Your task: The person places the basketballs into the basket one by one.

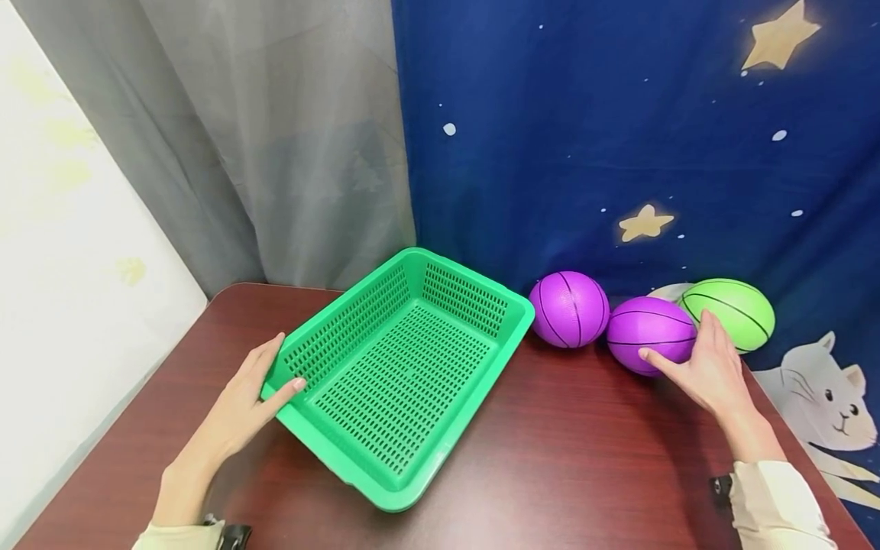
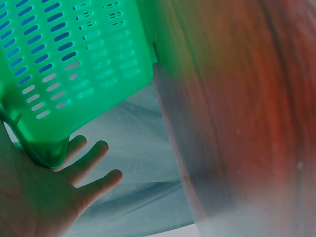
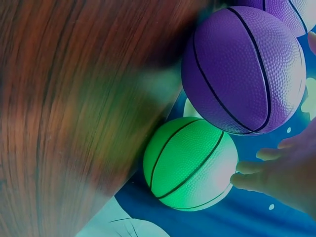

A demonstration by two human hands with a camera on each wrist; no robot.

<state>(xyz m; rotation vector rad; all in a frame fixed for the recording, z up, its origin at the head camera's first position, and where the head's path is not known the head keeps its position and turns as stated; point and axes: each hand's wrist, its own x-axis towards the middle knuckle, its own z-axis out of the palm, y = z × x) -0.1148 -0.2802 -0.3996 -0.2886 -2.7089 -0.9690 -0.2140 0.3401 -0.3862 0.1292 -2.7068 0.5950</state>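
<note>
A green plastic basket [image 1: 330,443] with perforated walls and bottom sits slantwise on the table. My left hand [image 1: 237,401] holds its near left corner, thumb over the rim and the other fingers outside; the left wrist view shows those fingers [image 2: 96,185] spread below the rim. To the right of the basket are two purple balls with black lines, one by the basket's corner [image 1: 569,309] and one beneath my right hand [image 1: 711,367]. This right hand is spread, its thumb over the nearer purple ball [image 3: 242,69] and its fingertips beside a green ball [image 3: 192,163].
The dark red-brown wooden table [image 1: 550,458] runs up to a grey curtain [image 1: 309,153] and a blue curtain [image 1: 516,153] printed with stars. The green ball lies at the table's back right edge, against the blue cloth. A white surface [image 1: 69,229] stands at the left.
</note>
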